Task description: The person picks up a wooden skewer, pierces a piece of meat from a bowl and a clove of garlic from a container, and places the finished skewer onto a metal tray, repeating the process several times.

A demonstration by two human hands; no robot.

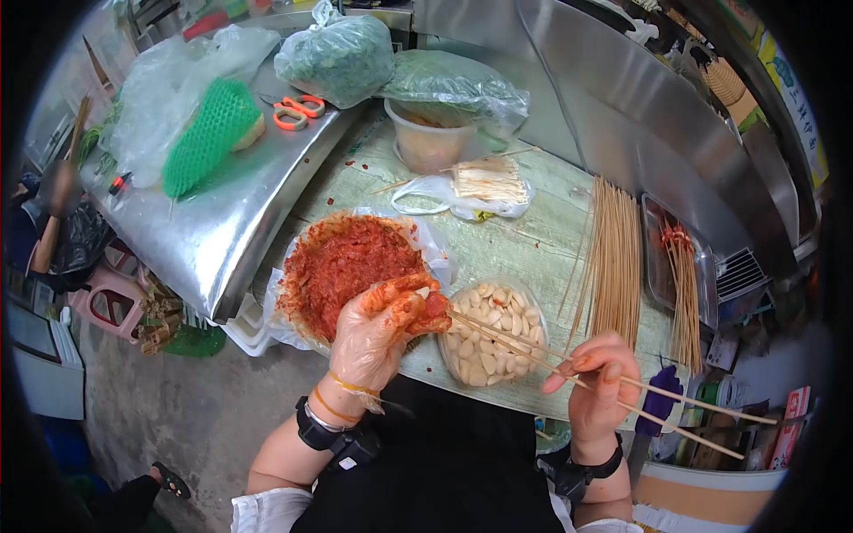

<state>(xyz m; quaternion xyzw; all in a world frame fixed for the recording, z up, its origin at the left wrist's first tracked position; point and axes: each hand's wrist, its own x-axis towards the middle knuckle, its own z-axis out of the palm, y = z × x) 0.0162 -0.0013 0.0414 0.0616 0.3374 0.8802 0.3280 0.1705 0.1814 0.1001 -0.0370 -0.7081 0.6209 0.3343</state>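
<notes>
My left hand (378, 333), in a clear plastic glove smeared red, pinches a piece of red marinated meat (433, 313). A small pale bit shows at its fingertips; I cannot make out what it is. Bare fingers of my right hand (600, 382) are closed around two bamboo skewers (662, 416). The skewers' far ends reach the meat, but whether they pierce it is hidden. Behind my left hand is a plastic-lined bowl full of red marinated meat (346, 262). Peeled garlic cloves (493, 333) fill a clear container under the skewers.
Long bamboo skewers (613, 266) lie bundled at the right, beside a metal tray (657, 258) with loaded skewers (681, 275). Toward the back are a white tub (431, 142), bagged greens (333, 58) and short sticks (489, 180). Orange-handled scissors (298, 112) rest on the steel counter (213, 240).
</notes>
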